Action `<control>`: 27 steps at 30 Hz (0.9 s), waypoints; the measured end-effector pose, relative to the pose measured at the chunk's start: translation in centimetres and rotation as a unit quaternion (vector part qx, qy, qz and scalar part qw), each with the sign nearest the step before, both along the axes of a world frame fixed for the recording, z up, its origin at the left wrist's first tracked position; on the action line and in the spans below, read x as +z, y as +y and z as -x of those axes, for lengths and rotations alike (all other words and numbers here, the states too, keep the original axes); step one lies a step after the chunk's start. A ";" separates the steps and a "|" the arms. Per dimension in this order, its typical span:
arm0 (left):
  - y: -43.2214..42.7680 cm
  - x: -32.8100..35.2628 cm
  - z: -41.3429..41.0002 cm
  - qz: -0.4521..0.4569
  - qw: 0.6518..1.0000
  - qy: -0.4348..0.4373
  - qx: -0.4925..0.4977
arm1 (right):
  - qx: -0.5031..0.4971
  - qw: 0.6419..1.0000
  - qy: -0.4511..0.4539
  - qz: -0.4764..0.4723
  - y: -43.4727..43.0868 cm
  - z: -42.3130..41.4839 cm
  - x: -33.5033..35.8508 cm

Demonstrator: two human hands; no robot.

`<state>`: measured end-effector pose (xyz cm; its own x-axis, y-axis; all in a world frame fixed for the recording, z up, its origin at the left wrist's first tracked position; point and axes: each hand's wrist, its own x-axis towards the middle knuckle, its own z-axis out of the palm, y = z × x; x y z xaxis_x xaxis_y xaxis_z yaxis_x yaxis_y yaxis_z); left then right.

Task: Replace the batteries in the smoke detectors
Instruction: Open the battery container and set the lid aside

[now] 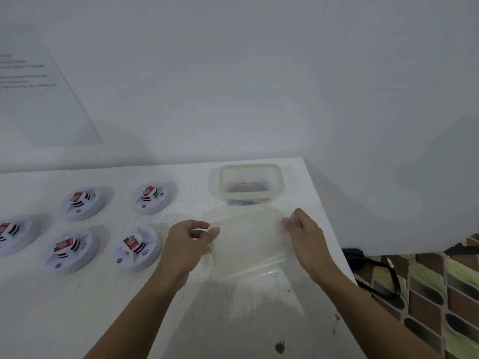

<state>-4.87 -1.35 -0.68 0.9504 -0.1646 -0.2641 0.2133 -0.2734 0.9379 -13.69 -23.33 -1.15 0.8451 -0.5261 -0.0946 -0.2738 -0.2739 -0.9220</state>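
Five detectors [136, 248] lie on the left half of the table [233, 320], two in a back row and three in a front row, the leftmost cut by the frame edge. Each is white and round, and each carries a small red-labelled battery [132, 242] on its raised middle.

To the right of them, near the table's back right corner, stands a clear box [282, 186] with no cover on it. Some small coloured things [246, 202] lie in its bottom, too blurred to name; they may be batteries.

Just in front of the box is its clear lid [248, 242], held between both hands. The left hand [186, 244] pinches the lid's left edge between thumb and curled fingers. The right hand [308, 237] grips the right end, fingers bent over the corner. Whether the lid rests on the table or is held just above it, I cannot tell.

A printed sheet [39, 86] hangs on the wall [259, 73] at far left, its text unreadable. Past the table's right edge, a black strap [388, 278] lies on a patterned floor [427, 294].
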 end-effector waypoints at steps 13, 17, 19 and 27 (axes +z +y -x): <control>0.2 -0.4 0.7 0.036 0.996 -0.060 0.060 | -0.046 0.998 -0.051 -0.004 0.5 0.0 -0.2; 0.3 1.7 -0.5 0.028 0.993 -0.106 0.048 | -0.036 0.994 -0.098 -0.041 0.4 -0.7 1.3; -0.1 3.2 -1.5 0.026 0.991 -0.122 0.045 | -0.036 0.990 -0.119 -0.059 0.4 -1.4 2.5; -3.2 7.7 -7.6 0.076 0.985 -0.153 0.015 | -0.003 0.969 -0.105 -0.222 -2.5 -6.3 6.2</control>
<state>2.77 -4.58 7.03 0.9867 -0.1504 0.0615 -0.0803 -0.1220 0.9893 -7.38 -25.78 5.09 0.8669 -0.4785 -0.1397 -0.0681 0.1640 -0.9841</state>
